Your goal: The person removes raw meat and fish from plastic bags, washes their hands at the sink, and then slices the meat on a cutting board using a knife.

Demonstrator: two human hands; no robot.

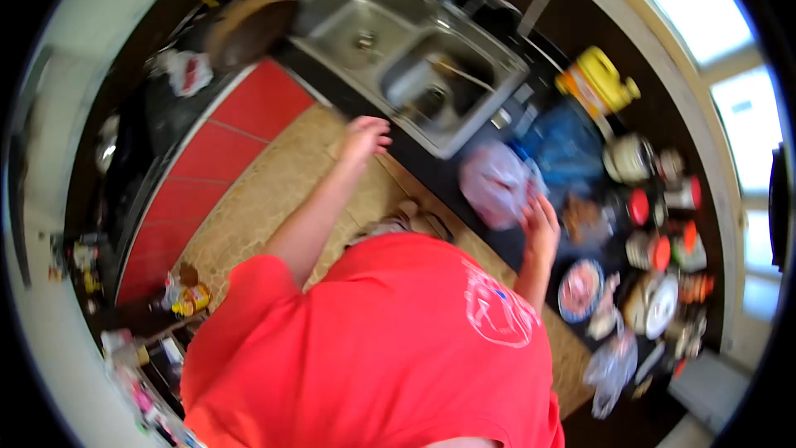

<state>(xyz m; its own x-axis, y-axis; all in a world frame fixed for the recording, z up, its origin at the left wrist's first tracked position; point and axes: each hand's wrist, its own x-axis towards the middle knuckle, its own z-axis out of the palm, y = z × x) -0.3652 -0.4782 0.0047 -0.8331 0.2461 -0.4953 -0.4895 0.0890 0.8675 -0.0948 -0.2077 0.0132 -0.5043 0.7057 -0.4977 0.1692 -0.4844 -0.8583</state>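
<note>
My left hand hangs in the air just off the counter edge, in front of the sink. Its fingers are loosely bent and apart, with nothing in them. My right hand is beside a pale, thin plastic bag at the counter's front edge. The fingers are stretched and apart; whether they touch the bag is blurred. Something reddish shows through the bag. Behind it lies a blue plastic bag, and a brown item in clear wrapping is to the right of my hand.
A double steel sink holds a long-handled utensil. Along the counter stand a yellow jug, several jars, a plate of pinkish food and another plastic bag. Red-fronted cabinets run along the left.
</note>
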